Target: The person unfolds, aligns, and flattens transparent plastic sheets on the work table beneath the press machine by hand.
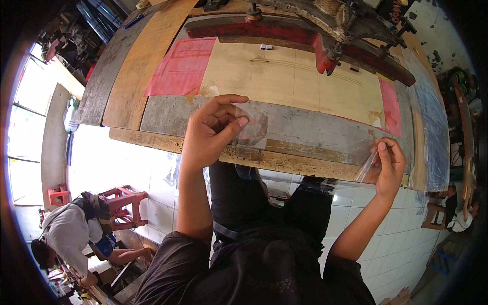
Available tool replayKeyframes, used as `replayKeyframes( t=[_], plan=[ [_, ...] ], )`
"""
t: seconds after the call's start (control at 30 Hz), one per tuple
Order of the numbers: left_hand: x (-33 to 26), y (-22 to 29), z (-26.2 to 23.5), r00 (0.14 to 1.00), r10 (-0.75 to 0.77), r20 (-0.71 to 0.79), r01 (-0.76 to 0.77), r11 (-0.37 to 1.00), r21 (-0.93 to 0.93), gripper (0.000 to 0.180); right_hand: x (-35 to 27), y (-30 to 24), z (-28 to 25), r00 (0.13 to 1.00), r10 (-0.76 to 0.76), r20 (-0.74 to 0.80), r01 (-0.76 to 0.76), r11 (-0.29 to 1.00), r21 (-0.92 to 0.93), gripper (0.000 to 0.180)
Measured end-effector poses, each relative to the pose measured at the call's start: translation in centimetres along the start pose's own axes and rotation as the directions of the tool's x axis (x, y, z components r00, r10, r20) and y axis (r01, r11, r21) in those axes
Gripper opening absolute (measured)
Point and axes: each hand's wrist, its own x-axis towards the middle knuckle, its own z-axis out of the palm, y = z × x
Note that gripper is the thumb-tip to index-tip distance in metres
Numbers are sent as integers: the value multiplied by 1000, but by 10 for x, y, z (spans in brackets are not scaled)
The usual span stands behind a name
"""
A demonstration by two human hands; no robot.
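My left hand pinches one end of a clear plastic sheet between thumb and fingers, just over the near edge of a worn wooden worktable. My right hand grips the other end of the same sheet at the table's front right edge. The sheet hangs stretched between both hands and down in front of my dark clothing. It is see-through and hard to trace in the middle.
A red and dark metal press arm spans the table's far side. Red plastic sheets lie on a pale board. More clear film drapes at the right. A person bends by a red stool at lower left. White tiled floor lies below.
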Motion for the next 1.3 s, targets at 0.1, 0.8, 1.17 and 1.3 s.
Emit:
replayKeyframes(
  t=[0.1,0.8,1.17,1.3],
  plan=[
    [0,0,0,1000,3,-2,-3,1000,-6,38,0,0,0,1000,4,5,-4,1000,-5,19],
    [0,-1,1,1000,10,16,-9,1000,-21,39,1,2,-3,999,12,30,-12,1000,28,19],
    [0,0,4,1000,-24,-13,24,999,-32,40,1,3,-5,999,21,27,-22,999,35,16],
    [1,6,4,999,-46,12,45,998,32,39,-1,0,-4,999,32,9,-33,998,53,16]
  ],
)
